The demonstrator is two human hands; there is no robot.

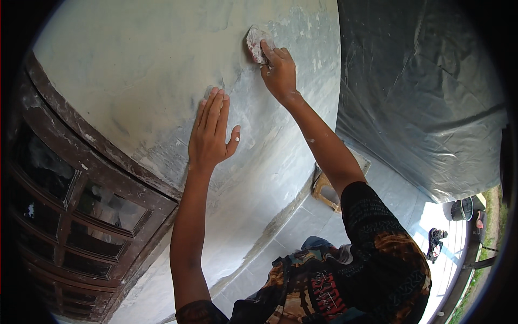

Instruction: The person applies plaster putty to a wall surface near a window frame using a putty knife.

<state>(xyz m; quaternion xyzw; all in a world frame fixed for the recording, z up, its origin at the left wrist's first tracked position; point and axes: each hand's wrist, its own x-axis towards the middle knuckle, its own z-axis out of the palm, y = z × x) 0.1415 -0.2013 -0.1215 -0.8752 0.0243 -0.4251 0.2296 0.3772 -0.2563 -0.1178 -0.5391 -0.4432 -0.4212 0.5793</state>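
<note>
My left hand point(209, 132) lies flat against the patchy cream and grey wall point(162, 65), fingers stretched upward and thumb apart, with a white spot on the thumb. Higher up and to the right, my right hand point(279, 70) grips a putty knife point(259, 44) whose broad blade is smeared with whitish filler. Its index finger presses along the blade, which is at the wall surface. The tool's handle is hidden inside the hand. White specks dot my right wrist and forearm.
A brown wooden door with glass panes point(108, 208) stands at the left. Dark plastic sheeting point(415, 92) hangs on the right. Below my right arm, a worn yellowish stool-like object point(325, 191) is on the tiled floor point(294, 229). A black bucket point(461, 209) stands at the far right.
</note>
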